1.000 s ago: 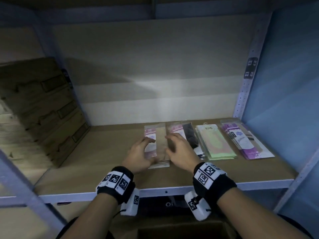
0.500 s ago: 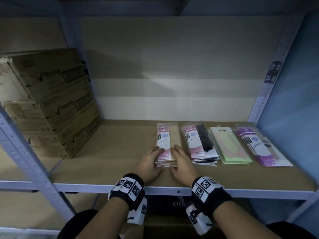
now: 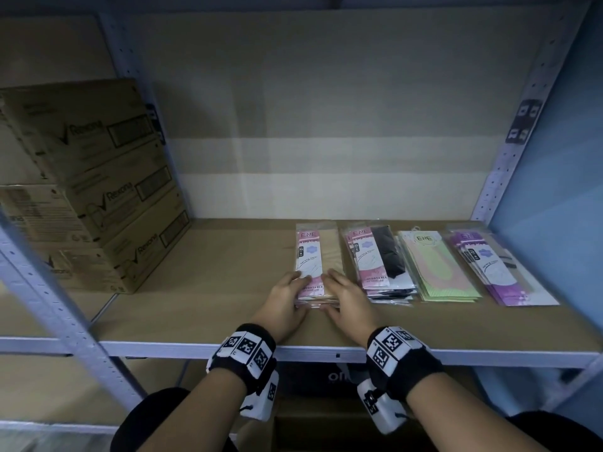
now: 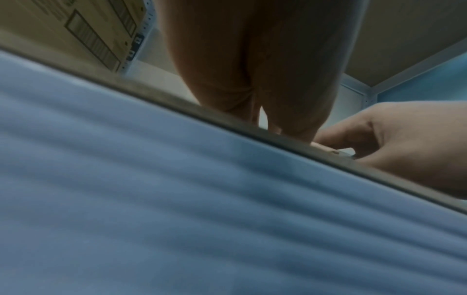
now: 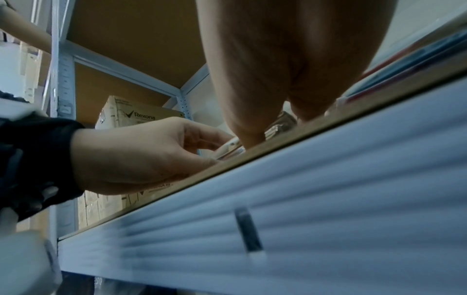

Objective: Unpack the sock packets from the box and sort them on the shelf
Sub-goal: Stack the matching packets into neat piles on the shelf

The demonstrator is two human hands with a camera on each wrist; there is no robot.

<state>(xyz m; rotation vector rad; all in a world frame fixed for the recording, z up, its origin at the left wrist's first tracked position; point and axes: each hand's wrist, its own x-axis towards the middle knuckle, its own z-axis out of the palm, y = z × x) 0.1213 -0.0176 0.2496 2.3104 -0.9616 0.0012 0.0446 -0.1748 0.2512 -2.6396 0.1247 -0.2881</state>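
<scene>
Change since earlier: the view sits closer and more square to the shelf (image 3: 202, 308) than a second ago; both hands have drawn back from the middle of the pink-and-beige stack (image 3: 316, 262) to its near end; the stack now lies straight, parallel to its neighbours.
Left hand (image 3: 284, 303): on the shelf board at the stack's near left corner; fingers laid loosely over the top packet, thumb down beside the stack's edge; a light squaring hold, fingers only slightly bent; the right wrist view (image 5: 141, 153) shows the fingertips on the packet edges.
Right hand (image 3: 348, 301): at the near right corner, mirroring the left; fingers fairly straight and resting against the stack's side and top; nothing pinched.
Sock packets: four piles in a row on the right half of the shelf; the handled pile is leftmost; then the pink-and-black pile (image 3: 378, 262); the green pile (image 3: 437, 265); the purple pile (image 3: 496, 269) nearest the blue side wall (image 3: 554, 197); piles near one another, apart.
Surface: brown board with a pale metal front rail (image 3: 489, 357).
Room: stacked Rexona cartons (image 3: 98, 177) on the left; perforated metal uprights; dim light; an open box (image 3: 326, 429) below the shelf, its contents not visible.
</scene>
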